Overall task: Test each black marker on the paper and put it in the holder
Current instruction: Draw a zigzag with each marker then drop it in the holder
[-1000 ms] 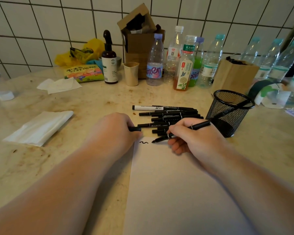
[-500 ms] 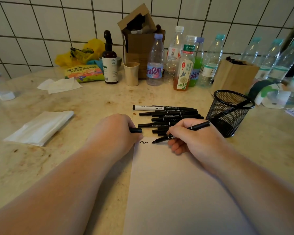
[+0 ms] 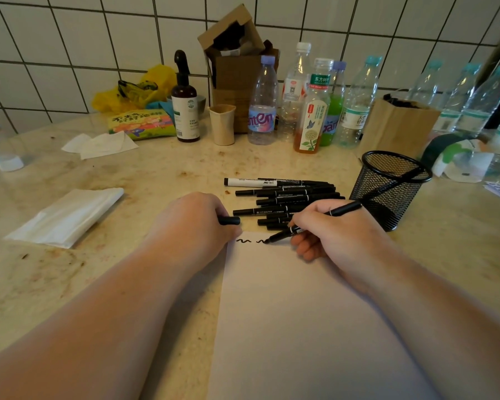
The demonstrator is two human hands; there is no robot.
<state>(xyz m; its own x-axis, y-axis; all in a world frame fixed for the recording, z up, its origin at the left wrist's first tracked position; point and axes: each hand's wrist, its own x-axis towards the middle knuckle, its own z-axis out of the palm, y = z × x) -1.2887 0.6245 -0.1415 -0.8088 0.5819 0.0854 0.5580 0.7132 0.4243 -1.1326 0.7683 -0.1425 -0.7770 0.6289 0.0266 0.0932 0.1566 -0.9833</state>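
Note:
My right hand (image 3: pixel 334 230) grips an uncapped black marker (image 3: pixel 342 210) whose tip touches the top edge of the white paper (image 3: pixel 300 327), right of a short wavy ink mark (image 3: pixel 243 241). A second squiggle sits at the tip. My left hand (image 3: pixel 192 223) is closed on the black marker cap (image 3: pixel 229 220) and rests on the paper's top left corner. Several black markers (image 3: pixel 286 194) lie in a pile just behind the paper. The black mesh holder (image 3: pixel 388 187) stands to the right of the pile with one marker leaning inside.
A folded white cloth (image 3: pixel 67 216) lies to the left. Along the tiled wall stand a brown spray bottle (image 3: pixel 184 108), a beige cup (image 3: pixel 222 124), a cardboard box (image 3: pixel 237 67), several plastic bottles (image 3: pixel 261 111) and a paper bag (image 3: pixel 396 128). White tissues (image 3: pixel 98 144) lie at back left.
The marker tip in my right hand has drawn a second small squiggle to the right of the first mark. My left hand with the cap has stayed put.

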